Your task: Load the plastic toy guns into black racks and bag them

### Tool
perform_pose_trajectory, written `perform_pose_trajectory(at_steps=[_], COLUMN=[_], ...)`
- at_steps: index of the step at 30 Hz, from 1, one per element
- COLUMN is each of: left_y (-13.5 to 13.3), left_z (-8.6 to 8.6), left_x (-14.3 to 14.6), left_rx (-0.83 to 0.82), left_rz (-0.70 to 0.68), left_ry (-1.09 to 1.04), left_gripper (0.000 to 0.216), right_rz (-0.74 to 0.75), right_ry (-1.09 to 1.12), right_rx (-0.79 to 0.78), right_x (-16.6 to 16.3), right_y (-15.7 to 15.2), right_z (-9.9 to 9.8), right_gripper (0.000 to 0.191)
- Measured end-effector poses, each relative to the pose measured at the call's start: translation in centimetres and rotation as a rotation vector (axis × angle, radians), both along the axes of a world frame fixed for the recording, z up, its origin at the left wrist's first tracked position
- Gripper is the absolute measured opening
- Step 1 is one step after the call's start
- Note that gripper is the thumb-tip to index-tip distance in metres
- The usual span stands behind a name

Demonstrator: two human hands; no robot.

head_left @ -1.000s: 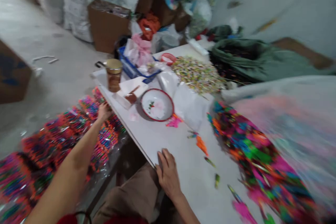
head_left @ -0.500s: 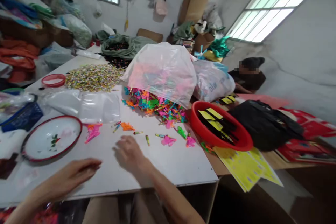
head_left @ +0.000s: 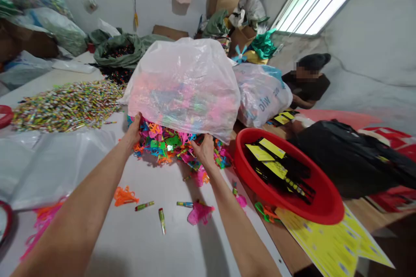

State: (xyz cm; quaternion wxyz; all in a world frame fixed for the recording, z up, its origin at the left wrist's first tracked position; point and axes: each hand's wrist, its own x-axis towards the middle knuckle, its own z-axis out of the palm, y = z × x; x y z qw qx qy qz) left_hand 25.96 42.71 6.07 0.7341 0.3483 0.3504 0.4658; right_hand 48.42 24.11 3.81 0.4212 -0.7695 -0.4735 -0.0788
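Observation:
A large whitish plastic bag point(head_left: 185, 78) lies on the table, its mouth toward me, with small bright plastic toy pieces point(head_left: 169, 143) inside and spilling out. My left hand point(head_left: 134, 130) is closed on the left part of the bag's lower edge. Farther right, my right hand point(head_left: 204, 149) pinches the same edge, just above the spilled pieces; its fingertips are partly hidden. Nearer me lie an orange piece point(head_left: 125, 196), a pink piece point(head_left: 199, 213) and small printed tubes, one of them a green-yellow tube point(head_left: 162, 220).
A heap of small printed tubes point(head_left: 68, 106) and clear plastic bags point(head_left: 58, 164) are on the left. On the right stands a red basin point(head_left: 292, 212) with black and yellow cards, above yellow sheets point(head_left: 321, 242). Another person point(head_left: 310, 82) sits beyond a black bag point(head_left: 344, 156).
Both hands have moved forward from the near part of the table to the bag's lower edge and closed on it. My view has come closer to the bag.

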Motion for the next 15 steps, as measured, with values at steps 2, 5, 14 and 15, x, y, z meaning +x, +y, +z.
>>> perform_pose_trajectory(at_steps=[2,5,14,15], left_y=[-0.5,-2.7,-11.6,-12.4], left_z=[-0.5,-0.3,0.8,0.8], left_x=[1.3,2.0,1.0,0.5], left_rx=[-0.044,-0.085,-0.175,-0.189], left_rz=[-0.014,-0.049,-0.194,-0.203], left_ry=[-0.047,-0.087,-0.015,-0.003], left_gripper=[0.05,0.043,0.02,0.018], right_rz=[-0.028,0.023,0.157,0.17], right_ry=[0.084,0.183,0.184,0.169], right_rx=[0.041,0.07,-0.008,-0.047], right_x=[-0.7,-1.8,-5.3,-6.1], right_y=[0.7,0.4,-4.1,-4.6], right_z=[-0.5,-1.0,-0.4,-0.4], right_gripper=[0.054,0.051,0.037,0.036])
